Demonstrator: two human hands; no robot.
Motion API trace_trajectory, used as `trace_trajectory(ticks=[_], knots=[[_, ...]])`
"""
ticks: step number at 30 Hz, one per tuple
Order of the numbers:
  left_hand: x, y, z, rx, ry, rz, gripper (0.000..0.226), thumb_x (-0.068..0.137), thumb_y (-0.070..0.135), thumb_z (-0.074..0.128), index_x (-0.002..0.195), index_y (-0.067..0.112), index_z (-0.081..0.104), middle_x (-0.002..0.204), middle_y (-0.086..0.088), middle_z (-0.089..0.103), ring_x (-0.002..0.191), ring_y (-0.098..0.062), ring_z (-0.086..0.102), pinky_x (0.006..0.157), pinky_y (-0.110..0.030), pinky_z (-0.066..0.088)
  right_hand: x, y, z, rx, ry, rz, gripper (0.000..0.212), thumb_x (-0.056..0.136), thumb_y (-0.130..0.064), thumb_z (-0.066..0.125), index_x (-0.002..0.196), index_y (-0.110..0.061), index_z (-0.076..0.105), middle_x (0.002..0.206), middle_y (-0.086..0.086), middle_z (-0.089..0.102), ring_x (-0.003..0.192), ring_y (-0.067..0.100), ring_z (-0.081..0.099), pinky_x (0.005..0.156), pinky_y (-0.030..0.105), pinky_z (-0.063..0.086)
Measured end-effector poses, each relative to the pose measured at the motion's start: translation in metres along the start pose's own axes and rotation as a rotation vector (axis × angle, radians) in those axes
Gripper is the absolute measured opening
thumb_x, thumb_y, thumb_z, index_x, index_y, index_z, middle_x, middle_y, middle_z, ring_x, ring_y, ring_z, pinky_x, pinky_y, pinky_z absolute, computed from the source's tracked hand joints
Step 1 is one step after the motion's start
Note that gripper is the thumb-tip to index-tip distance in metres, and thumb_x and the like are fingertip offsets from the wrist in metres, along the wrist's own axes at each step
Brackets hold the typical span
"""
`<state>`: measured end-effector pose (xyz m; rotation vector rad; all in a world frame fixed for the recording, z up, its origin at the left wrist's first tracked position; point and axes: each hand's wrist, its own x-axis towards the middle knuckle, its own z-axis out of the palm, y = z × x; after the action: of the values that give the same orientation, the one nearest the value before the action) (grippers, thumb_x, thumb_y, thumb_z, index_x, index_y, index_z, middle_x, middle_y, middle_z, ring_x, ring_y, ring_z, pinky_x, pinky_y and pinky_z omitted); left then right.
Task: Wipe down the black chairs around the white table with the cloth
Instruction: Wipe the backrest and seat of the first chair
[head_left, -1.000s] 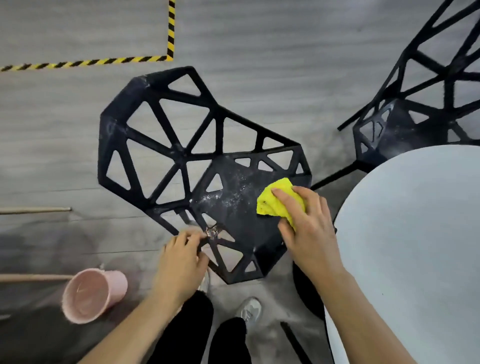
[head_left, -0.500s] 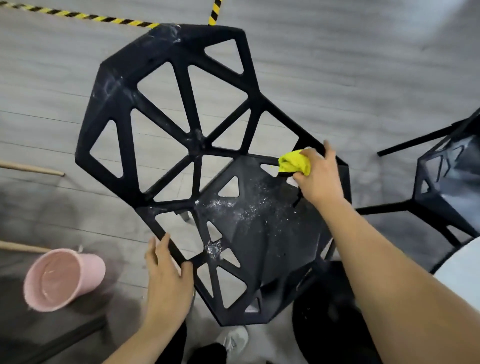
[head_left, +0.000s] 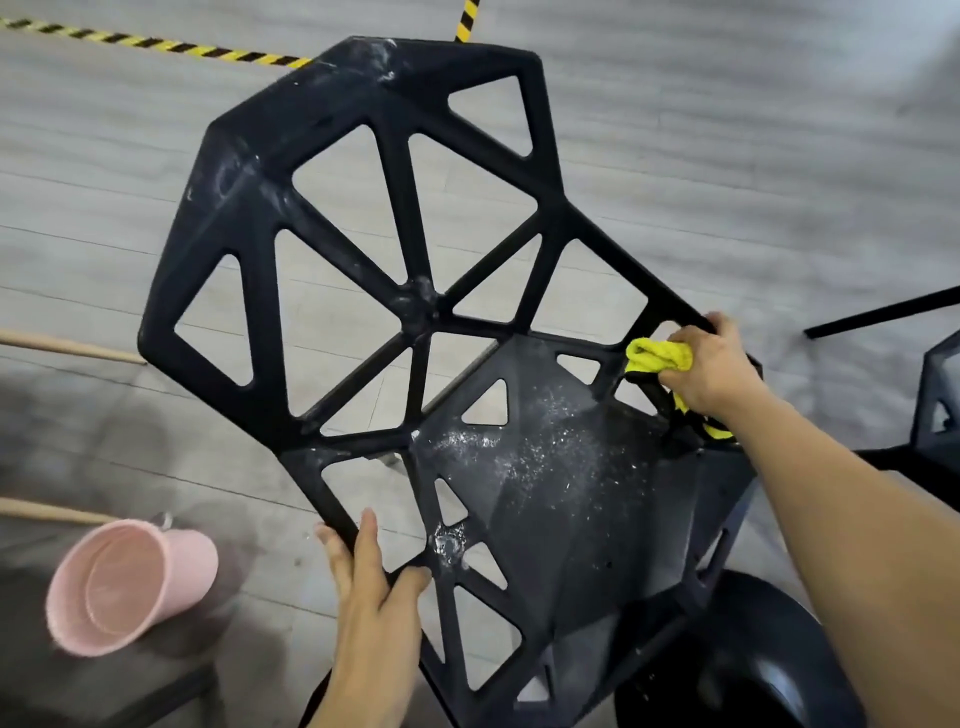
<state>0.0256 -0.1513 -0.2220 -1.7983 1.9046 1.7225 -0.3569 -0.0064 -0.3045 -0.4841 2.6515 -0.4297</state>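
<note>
A black lattice chair with triangular cut-outs fills the middle of the view. White dust speckles its seat and backrest top. My right hand grips a bunched yellow cloth against the chair's right side strut, where seat and backrest meet. Part of the cloth hangs below my wrist. My left hand holds the seat's front left edge, thumb hooked over a strut and fingers along the rim.
A pink bucket lies tilted on the grey floor at lower left, beside two wooden poles. A second black chair stands at the right edge. A dark round base sits at lower right. Yellow-black tape crosses the floor behind.
My right hand slid the cloth from the seat's middle up to the right side strut. The view closed in on the chair, and my left hand shifted along the front edge.
</note>
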Motion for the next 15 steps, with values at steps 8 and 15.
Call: trace_trajectory(ticks=[8, 15], knots=[[0.034, 0.031, -0.005, 0.078, -0.081, 0.088, 0.051, 0.094, 0.006, 0.052, 0.129, 0.043, 0.050, 0.164, 0.007, -0.023, 0.150, -0.015, 0.018, 0.111, -0.033, 0.024, -0.017, 0.001, 0.005, 0.046, 0.062, 0.178, 0.047, 0.083, -0.024, 0.073, 0.126, -0.013, 0.058, 0.158, 0.014, 0.012, 0.123, 0.044, 0.049, 0.113, 0.042, 0.036], [0.105, 0.072, -0.026, 0.209, -0.111, 0.151, 0.046, 0.085, 0.019, 0.055, 0.122, 0.045, 0.054, 0.164, 0.002, -0.025, 0.153, -0.025, 0.007, 0.121, -0.049, 0.018, -0.045, -0.008, 0.009, 0.101, 0.089, 0.320, 0.045, 0.085, -0.022, 0.071, 0.127, -0.012, 0.058, 0.156, 0.017, 0.012, 0.113, 0.044, 0.055, 0.104, 0.041, 0.041]])
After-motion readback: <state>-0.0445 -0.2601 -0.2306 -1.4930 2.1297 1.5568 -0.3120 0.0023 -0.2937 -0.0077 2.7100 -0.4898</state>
